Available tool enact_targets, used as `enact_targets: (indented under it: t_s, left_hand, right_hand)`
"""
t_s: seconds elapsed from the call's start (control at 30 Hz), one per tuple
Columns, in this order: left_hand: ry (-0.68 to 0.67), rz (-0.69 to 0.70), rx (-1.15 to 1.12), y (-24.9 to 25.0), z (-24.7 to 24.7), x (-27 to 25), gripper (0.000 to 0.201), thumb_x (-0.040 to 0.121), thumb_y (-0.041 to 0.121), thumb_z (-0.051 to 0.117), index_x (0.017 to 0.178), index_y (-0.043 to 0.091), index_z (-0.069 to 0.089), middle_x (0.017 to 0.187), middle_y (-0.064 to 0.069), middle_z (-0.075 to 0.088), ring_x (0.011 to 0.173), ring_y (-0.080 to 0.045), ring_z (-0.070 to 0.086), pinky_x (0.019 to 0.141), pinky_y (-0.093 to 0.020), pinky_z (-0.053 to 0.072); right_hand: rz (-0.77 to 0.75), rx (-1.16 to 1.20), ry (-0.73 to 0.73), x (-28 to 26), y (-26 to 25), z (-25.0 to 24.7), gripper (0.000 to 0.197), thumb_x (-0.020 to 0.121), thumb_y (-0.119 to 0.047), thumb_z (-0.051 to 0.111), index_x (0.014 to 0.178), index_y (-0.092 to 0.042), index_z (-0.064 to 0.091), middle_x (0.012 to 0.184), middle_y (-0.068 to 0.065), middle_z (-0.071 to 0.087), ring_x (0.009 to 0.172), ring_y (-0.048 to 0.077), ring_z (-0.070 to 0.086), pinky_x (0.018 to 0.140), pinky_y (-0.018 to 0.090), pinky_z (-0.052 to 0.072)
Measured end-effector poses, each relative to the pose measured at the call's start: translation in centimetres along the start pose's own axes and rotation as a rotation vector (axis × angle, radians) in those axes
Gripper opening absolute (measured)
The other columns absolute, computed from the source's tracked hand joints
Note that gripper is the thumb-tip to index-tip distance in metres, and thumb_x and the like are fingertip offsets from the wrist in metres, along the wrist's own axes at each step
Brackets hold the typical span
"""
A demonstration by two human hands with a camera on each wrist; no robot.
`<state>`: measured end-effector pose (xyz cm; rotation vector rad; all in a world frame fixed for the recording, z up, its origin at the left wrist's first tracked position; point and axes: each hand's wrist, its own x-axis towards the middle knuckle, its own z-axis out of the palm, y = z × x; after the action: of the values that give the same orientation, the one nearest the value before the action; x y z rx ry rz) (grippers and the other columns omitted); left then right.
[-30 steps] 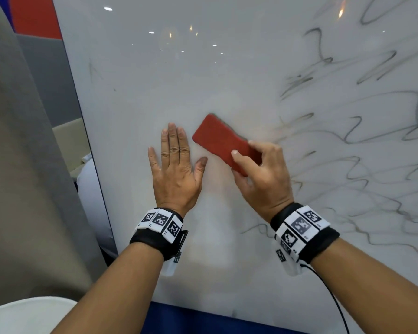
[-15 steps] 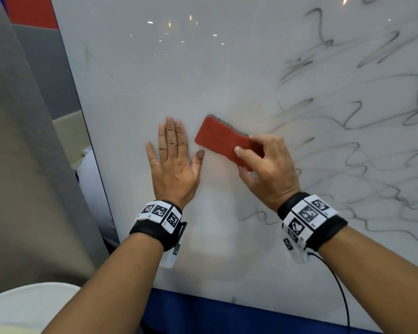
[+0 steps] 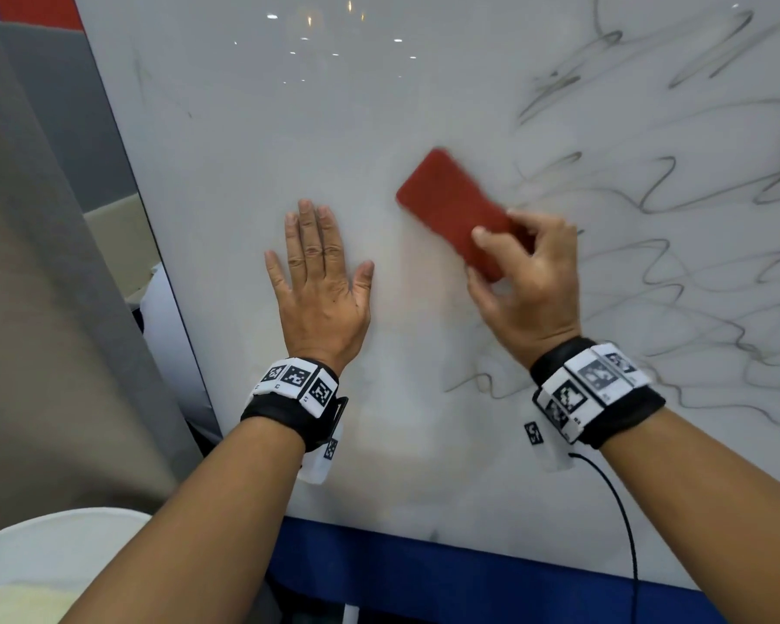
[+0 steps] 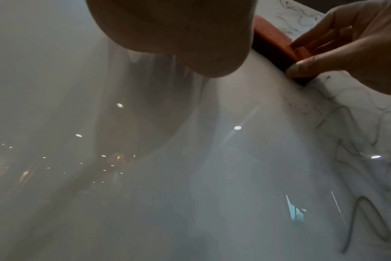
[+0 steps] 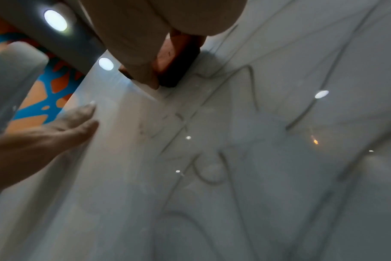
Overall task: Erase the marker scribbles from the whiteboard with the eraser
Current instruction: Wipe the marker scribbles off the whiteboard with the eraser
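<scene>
Since a second ago, the right hand (image 3: 527, 281) has slid the red eraser (image 3: 458, 209) rightward and a little farther up the whiteboard (image 3: 334, 128), widening the gap to the left hand (image 3: 320, 290). Its fingers (image 3: 541, 227) curl over the eraser's near end with the thumb on the left edge, gripping it firmly; the eraser lies flat on the board, angled far-left to near-right, at the left border of the black scribbles (image 3: 676, 272). To its left the board is wiped to a faint haze. The left hand rests palm-down on that wiped part, fingers straight and together, holding nothing. One loose scribble line runs just near of the right wrist.
</scene>
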<state>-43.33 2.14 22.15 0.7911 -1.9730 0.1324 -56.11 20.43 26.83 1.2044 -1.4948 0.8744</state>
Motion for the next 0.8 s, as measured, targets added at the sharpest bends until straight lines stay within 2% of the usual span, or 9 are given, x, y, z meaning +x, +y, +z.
enact_targets:
  t_s: [0.13,0.27,0.37,0.47,0.57,0.7,0.8]
  left_hand:
    - [-0.006,-0.026,-0.018,0.4,0.2,-0.3,0.068,0.104,0.047,0.024,0.157,0.009,0.005,0.165,-0.011,0.007,0.152,-0.025,0.005,0.120,-0.057,0.012]
    - [0.000,-0.049,-0.021,0.7,0.3,-0.5,0.068,0.104,0.045,0.028,0.157,0.009,0.007,0.165,-0.011,0.008,0.152,-0.025,0.006,0.120,-0.056,0.012]
    - [0.001,-0.047,-0.019,0.7,0.3,-0.8,0.067,0.104,0.044,0.029,0.157,0.009,0.008,0.165,-0.011,0.008,0.152,-0.026,0.006,0.121,-0.055,0.012]
    - [0.001,-0.058,-0.010,0.8,0.5,-1.0,0.065,0.105,0.043,0.027,0.157,0.009,0.008,0.165,-0.011,0.008,0.152,-0.026,0.006,0.120,-0.055,0.013]
    - [0.002,-0.064,-0.011,1.0,0.6,-1.3,0.065,0.105,0.042,0.027,0.157,0.009,0.008,0.165,-0.011,0.008,0.152,-0.027,0.007,0.121,-0.054,0.012]
    - [0.008,-0.065,0.009,1.0,0.8,-1.5,0.065,0.104,0.042,0.028,0.157,0.009,0.009,0.165,-0.012,0.010,0.152,-0.028,0.009,0.121,-0.054,0.013]
    - [0.005,-0.061,0.003,1.0,0.6,-1.6,0.065,0.104,0.042,0.030,0.157,0.009,0.010,0.165,-0.012,0.010,0.152,-0.028,0.009,0.121,-0.054,0.014]
  right_hand:
    - [0.057,-0.009,0.035,-1.2,-0.2,0.4,0.031,0.078,-0.014,0.075,0.108,-0.010,0.071,0.119,0.009,0.041,0.101,0.032,0.046,0.084,0.042,0.048]
    - [-0.077,-0.012,-0.090,-6.0,-1.1,1.7,0.034,0.077,-0.008,0.077,0.108,-0.013,0.063,0.112,0.014,0.046,0.095,0.036,0.051,0.078,0.045,0.049]
    - [-0.120,0.003,-0.115,-5.1,-0.5,1.1,0.030,0.075,-0.005,0.077,0.102,-0.011,0.066,0.107,0.017,0.052,0.091,0.036,0.053,0.076,0.044,0.049]
    - [-0.004,0.003,-0.010,-2.1,0.4,-0.1,0.027,0.077,-0.012,0.076,0.103,-0.011,0.071,0.112,0.018,0.054,0.098,0.033,0.048,0.081,0.044,0.049]
    - [0.069,-0.004,0.023,-2.1,0.5,0.0,0.029,0.077,-0.015,0.075,0.106,-0.011,0.071,0.120,0.010,0.043,0.103,0.031,0.046,0.085,0.043,0.050]
    - [-0.085,0.005,-0.083,-7.3,-0.3,1.7,0.023,0.080,-0.008,0.073,0.102,-0.011,0.069,0.112,0.014,0.046,0.094,0.037,0.054,0.076,0.046,0.050]
    - [-0.186,-0.009,-0.166,-7.7,0.4,1.3,0.018,0.081,-0.006,0.071,0.098,-0.011,0.070,0.107,0.017,0.054,0.092,0.036,0.054,0.071,0.046,0.050]
